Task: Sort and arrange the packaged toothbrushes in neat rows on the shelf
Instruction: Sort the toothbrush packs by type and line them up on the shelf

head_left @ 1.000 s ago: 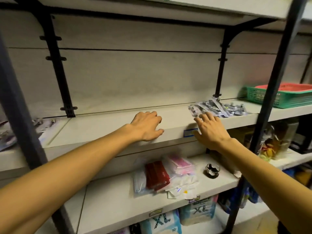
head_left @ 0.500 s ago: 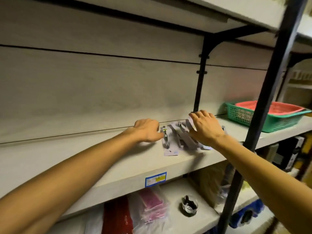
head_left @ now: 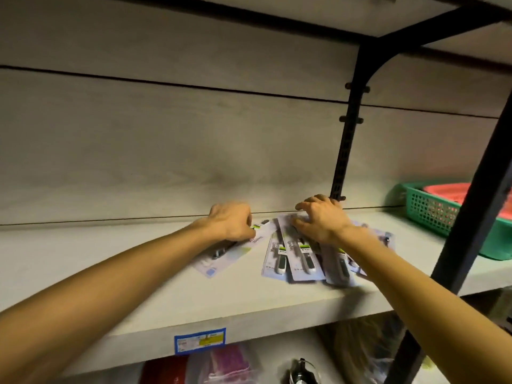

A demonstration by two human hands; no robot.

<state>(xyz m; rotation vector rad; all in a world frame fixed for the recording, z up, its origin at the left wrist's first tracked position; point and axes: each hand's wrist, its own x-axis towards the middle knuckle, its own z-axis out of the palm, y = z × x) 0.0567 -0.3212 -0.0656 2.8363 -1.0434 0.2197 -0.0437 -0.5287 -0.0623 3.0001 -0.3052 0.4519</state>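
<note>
Packaged toothbrushes lie flat on the pale shelf, which I watch through the single head camera looking forward and down. My two bare arms reach in from the bottom corners.

My left hand rests on one separate toothbrush pack. Its fingers are curled down onto the pack's far end, and the knuckles hide the fingertips, so I cannot tell whether they pinch the card or only press it. That pack's long axis runs diagonally, from under the fingers back toward my left forearm, with its near end pointing down and to the left.

My right hand lies on the far ends of the fanned group. The fingers are bent and spread over the cards, and again I cannot tell whether they grip anything. The hand and wrist cover the top of every pack beneath them. At least three packs show below the fingers, overlapping, their long axes running roughly from the back panel toward the shelf's front edge, white handle ends nearest me. More cards poke out beyond the wrist, blurred and hard to count. The printed lettering is too smeared to read.

Right of the fingers, past a black upright, a green basket is cut off by the frame edge and a dark post. A blue price label sits on the shelf's front edge.
</note>
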